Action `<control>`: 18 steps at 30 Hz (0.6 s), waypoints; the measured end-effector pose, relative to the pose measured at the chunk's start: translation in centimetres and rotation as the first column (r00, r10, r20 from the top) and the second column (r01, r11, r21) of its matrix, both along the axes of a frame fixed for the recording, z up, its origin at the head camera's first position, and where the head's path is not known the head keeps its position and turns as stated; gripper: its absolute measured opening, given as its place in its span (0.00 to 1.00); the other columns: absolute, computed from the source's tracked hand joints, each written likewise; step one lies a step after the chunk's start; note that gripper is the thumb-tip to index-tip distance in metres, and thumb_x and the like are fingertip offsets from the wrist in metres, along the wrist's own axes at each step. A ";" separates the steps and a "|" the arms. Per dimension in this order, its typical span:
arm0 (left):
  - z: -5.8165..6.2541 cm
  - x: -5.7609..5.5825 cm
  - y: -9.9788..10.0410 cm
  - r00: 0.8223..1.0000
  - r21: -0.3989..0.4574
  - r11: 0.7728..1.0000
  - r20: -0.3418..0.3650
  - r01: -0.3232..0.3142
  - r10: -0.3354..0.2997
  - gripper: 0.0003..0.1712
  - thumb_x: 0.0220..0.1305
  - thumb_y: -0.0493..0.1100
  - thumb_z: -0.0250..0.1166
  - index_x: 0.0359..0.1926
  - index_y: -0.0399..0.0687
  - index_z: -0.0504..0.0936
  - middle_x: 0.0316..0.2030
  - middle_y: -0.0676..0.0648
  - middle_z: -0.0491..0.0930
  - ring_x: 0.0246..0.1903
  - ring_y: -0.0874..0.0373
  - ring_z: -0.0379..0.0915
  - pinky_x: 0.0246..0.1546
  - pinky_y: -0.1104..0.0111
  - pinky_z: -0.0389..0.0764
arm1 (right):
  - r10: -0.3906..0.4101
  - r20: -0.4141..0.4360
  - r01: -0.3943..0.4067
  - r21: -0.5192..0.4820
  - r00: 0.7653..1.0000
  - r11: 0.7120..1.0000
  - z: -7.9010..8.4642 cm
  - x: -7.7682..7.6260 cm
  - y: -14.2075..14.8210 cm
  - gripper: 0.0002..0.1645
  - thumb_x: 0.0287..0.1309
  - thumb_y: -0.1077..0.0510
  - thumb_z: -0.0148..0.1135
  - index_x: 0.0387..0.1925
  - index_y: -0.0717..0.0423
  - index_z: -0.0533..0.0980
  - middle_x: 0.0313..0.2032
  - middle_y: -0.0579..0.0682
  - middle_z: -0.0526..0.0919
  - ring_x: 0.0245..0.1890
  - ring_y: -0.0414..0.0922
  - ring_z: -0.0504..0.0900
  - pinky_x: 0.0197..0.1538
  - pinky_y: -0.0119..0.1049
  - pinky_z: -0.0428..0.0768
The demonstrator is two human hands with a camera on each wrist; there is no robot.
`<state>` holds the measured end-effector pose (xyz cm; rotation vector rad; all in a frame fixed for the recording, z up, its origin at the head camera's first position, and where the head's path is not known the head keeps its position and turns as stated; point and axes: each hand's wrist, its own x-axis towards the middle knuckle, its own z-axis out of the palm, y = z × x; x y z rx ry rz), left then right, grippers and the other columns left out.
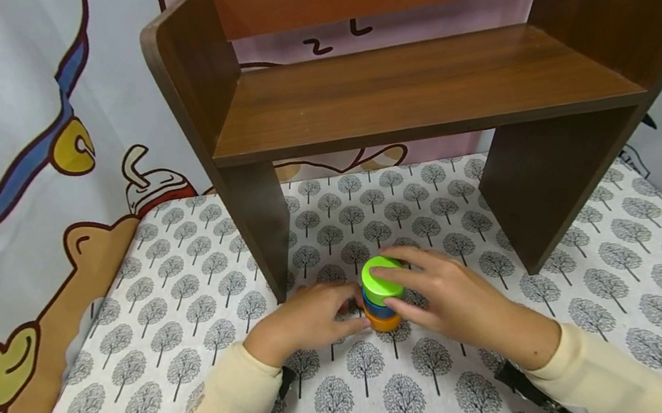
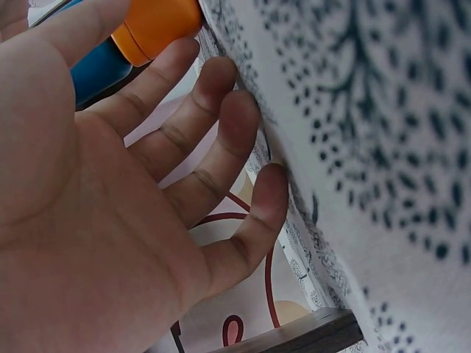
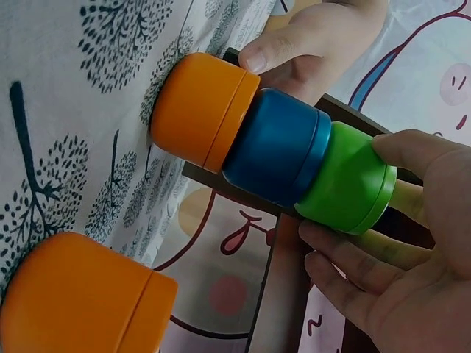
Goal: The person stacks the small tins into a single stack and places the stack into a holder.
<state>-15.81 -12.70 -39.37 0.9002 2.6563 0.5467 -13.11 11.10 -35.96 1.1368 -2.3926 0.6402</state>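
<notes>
Three small rounded containers stand stacked on the tablecloth: an orange container at the bottom, a blue container in the middle and a green container on top. My right hand holds the green one, thumb on one side of its rim and fingers on the other. At the base of the stack, my left hand has its thumb and index finger around the orange container, its other fingers loosely bent near the cloth. A second orange container sits close by in the right wrist view; in the head view the right hand hides it.
A brown wooden shelf stands behind the hands, its side panels reaching down to the table on both sides. The tablecloth is white with grey trees. Cartoon-printed curtains hang around the table.
</notes>
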 end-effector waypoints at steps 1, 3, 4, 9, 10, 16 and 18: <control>0.0 0.0 0.0 1.000 0.001 1.000 0.000 0.001 -0.001 0.16 0.65 0.61 0.65 0.47 0.63 0.78 0.38 0.59 0.80 0.37 0.64 0.74 0.41 0.66 0.76 | -0.001 0.002 0.001 0.002 1.000 1.000 0.0 0.0 0.0 0.26 0.52 0.54 0.75 0.54 0.52 0.82 0.58 0.60 0.80 0.51 0.58 0.85 0.47 0.44 0.86; 0.0 0.0 0.0 1.000 0.003 1.000 -0.001 0.004 -0.004 0.16 0.65 0.61 0.65 0.48 0.62 0.78 0.39 0.59 0.81 0.37 0.64 0.74 0.41 0.66 0.76 | -0.007 0.003 0.007 0.009 1.000 1.000 0.0 0.1 0.0 0.27 0.52 0.53 0.75 0.55 0.52 0.82 0.58 0.60 0.80 0.51 0.58 0.85 0.48 0.46 0.85; 0.0 0.0 0.0 1.000 0.003 1.000 -0.003 0.004 -0.004 0.16 0.65 0.61 0.65 0.48 0.62 0.78 0.39 0.59 0.81 0.37 0.64 0.74 0.41 0.66 0.76 | -0.010 0.003 0.010 0.012 1.000 1.000 0.0 0.1 0.0 0.27 0.53 0.53 0.75 0.56 0.52 0.81 0.58 0.61 0.80 0.52 0.59 0.84 0.48 0.47 0.85; 0.1 0.1 0.0 1.000 0.000 1.000 -0.004 0.004 -0.004 0.17 0.65 0.61 0.65 0.48 0.62 0.78 0.38 0.59 0.80 0.36 0.64 0.73 0.40 0.66 0.75 | -0.018 0.003 0.018 0.020 1.000 1.000 0.1 0.1 0.2 0.28 0.53 0.51 0.74 0.57 0.52 0.81 0.60 0.60 0.79 0.52 0.59 0.84 0.48 0.47 0.85; 0.1 0.1 0.0 1.000 0.000 1.000 -0.004 0.004 -0.004 0.17 0.65 0.61 0.65 0.48 0.62 0.78 0.38 0.59 0.80 0.36 0.64 0.74 0.40 0.66 0.75 | -0.018 0.004 0.018 0.021 1.000 1.000 0.1 0.1 0.3 0.28 0.53 0.51 0.74 0.57 0.51 0.81 0.60 0.60 0.78 0.52 0.58 0.84 0.48 0.46 0.85; 0.1 0.1 0.0 1.000 0.003 1.000 0.002 0.001 -0.001 0.17 0.65 0.61 0.65 0.49 0.61 0.78 0.37 0.59 0.80 0.36 0.64 0.74 0.38 0.67 0.75 | -0.024 -0.002 0.024 0.025 1.000 0.999 0.2 0.4 0.6 0.29 0.53 0.51 0.75 0.57 0.51 0.80 0.61 0.59 0.78 0.53 0.58 0.84 0.47 0.45 0.86; 0.0 0.1 0.0 1.000 -0.001 1.000 0.001 -0.001 0.001 0.17 0.65 0.61 0.65 0.49 0.61 0.78 0.37 0.59 0.79 0.35 0.64 0.73 0.38 0.67 0.74 | -0.024 -0.010 0.025 0.026 1.000 0.999 0.2 0.5 0.7 0.29 0.52 0.51 0.75 0.57 0.51 0.80 0.61 0.58 0.78 0.52 0.57 0.84 0.45 0.43 0.86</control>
